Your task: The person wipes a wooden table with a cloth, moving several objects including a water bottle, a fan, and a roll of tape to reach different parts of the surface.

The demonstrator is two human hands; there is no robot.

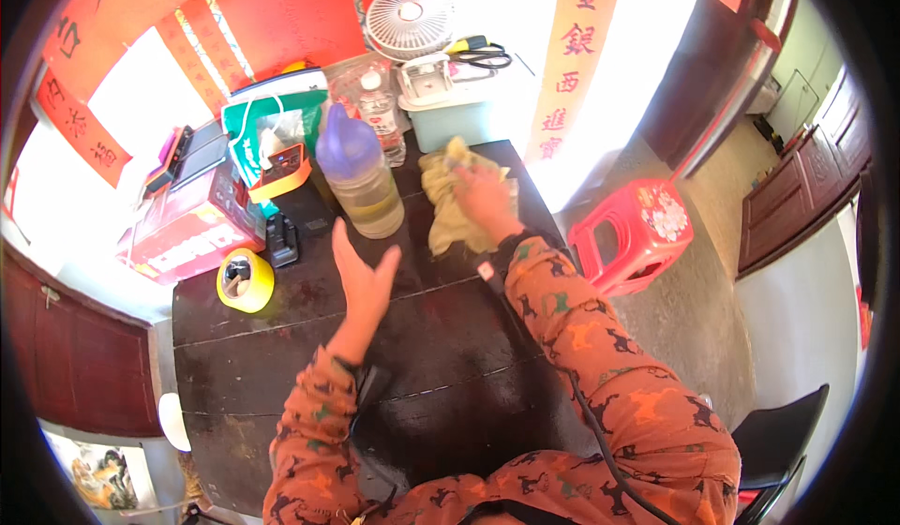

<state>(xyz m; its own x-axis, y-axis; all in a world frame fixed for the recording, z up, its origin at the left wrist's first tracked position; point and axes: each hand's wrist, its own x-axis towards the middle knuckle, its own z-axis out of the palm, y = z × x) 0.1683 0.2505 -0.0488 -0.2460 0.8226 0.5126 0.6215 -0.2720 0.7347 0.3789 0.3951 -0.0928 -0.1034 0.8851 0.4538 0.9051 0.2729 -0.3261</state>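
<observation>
My right hand [484,198] presses on a crumpled yellow cloth [446,219] near the far right edge of the dark wooden table [436,321]. My left hand [365,272] is raised with thumb and fingers apart, holding nothing. Just beyond it stands a large clear bottle with a purple lid [367,198], holding liquid. A smaller clear plastic bottle [381,117] with a white cap is behind that one. The light blue box with a white lid [453,121] stands right behind the cloth.
At the left are a roll of yellow tape [246,280], a black holder [282,240], a red and white carton [204,223] and an orange-edged device [281,173]. A white fan [410,20] stands at the back. A red plastic stool [636,237] is beyond the table's right edge.
</observation>
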